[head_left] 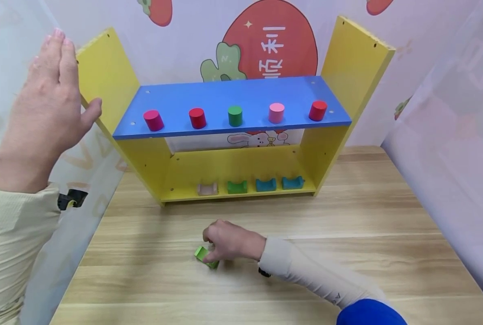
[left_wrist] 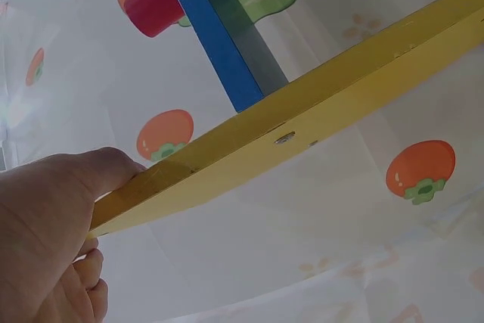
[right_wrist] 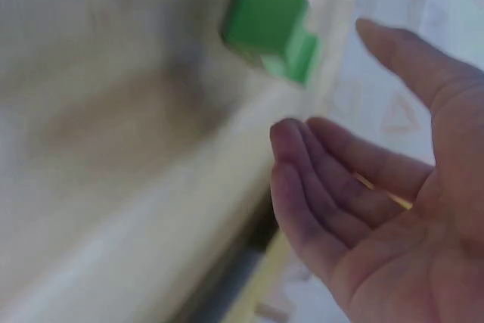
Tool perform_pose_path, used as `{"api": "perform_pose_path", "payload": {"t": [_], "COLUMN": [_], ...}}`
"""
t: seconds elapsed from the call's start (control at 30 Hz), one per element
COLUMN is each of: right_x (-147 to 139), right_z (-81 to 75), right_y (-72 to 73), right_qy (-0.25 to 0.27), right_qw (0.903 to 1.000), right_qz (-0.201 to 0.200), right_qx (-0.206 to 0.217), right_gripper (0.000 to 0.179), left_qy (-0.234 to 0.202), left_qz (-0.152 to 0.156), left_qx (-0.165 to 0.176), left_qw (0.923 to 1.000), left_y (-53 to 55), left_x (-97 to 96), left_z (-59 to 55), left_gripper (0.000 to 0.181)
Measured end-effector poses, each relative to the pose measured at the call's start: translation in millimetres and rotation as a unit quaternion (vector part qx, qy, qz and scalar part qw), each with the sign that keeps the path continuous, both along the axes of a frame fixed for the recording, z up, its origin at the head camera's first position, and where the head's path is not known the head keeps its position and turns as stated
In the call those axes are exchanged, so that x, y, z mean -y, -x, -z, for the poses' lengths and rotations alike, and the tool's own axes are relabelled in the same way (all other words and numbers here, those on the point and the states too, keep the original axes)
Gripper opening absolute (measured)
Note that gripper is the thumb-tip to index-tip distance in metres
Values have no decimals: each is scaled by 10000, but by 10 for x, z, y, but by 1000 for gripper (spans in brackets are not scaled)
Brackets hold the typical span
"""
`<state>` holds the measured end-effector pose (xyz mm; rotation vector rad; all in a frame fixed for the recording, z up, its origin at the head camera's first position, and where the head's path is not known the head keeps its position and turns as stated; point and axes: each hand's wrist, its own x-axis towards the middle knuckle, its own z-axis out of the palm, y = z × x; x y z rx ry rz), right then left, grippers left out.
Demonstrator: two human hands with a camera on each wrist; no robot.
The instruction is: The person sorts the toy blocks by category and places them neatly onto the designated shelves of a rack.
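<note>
A yellow wooden shelf (head_left: pixel 237 158) with a blue upper board (head_left: pixel 229 97) stands upright. My left hand (head_left: pixel 48 97) grips the edge of its left side panel (left_wrist: pixel 227 138); in the left wrist view the thumb lies on one face and the fingers on the other. On the table, a light green U-shaped toy block (head_left: pixel 201 253) lies under my right hand (head_left: pixel 233 241), partly covered by it in the head view. In the right wrist view, the green block (right_wrist: pixel 265 24) is apart from the loosely bent fingers and raised thumb.
Several red, pink and green cylinders (head_left: pixel 235 116) stand along the blue board's front. Below, several U-shaped blocks (head_left: pixel 237 187) in pink, green and blue line the yellow bottom board. The wooden table (head_left: pixel 347 225) meets printed curtains (head_left: pixel 448 113) at its sides.
</note>
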<state>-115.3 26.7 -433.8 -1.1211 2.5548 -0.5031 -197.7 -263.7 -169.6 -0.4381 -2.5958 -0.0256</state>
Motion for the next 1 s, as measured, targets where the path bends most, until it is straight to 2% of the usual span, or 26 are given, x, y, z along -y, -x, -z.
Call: {"api": "perform_pose_path", "payload": {"t": [0.13,0.27,0.43,0.57,0.77,0.87,1.0], "right_x": [39,59,72,73,67,78,110], "right_z": [151,244,299,294,147,1,-251], "right_y": [-119,-192,-238,-205,-33,94,308], "right_qy": [-124,-122,-167,-118,192,385,606], "right_qw": [9994,9987,9969,9972,9982,9975,9969], "right_qz": [302,439,452,482,573,588,484], "right_qx": [-138,-226,-622,-568,-51,106,98], "right_gripper": [31,30,29,30,22,17,18], "left_qy": [-47,-9,-19,-82,-112,-112,-129], "left_qz": [129,67,54,77,161,184,213], "left_qx": [-89,-53,-36,-16,-52,-50,-70], "left_qw": [9999,10000,10000,9999,9998,9998,9997], "left_y": [8,10,8,6,-1,-2,6], "left_x": [3,8,9,9,21,19,20], "left_z": [17,16,13,12,16,14,16], "left_gripper": [91,92,92,92,92,92,91]}}
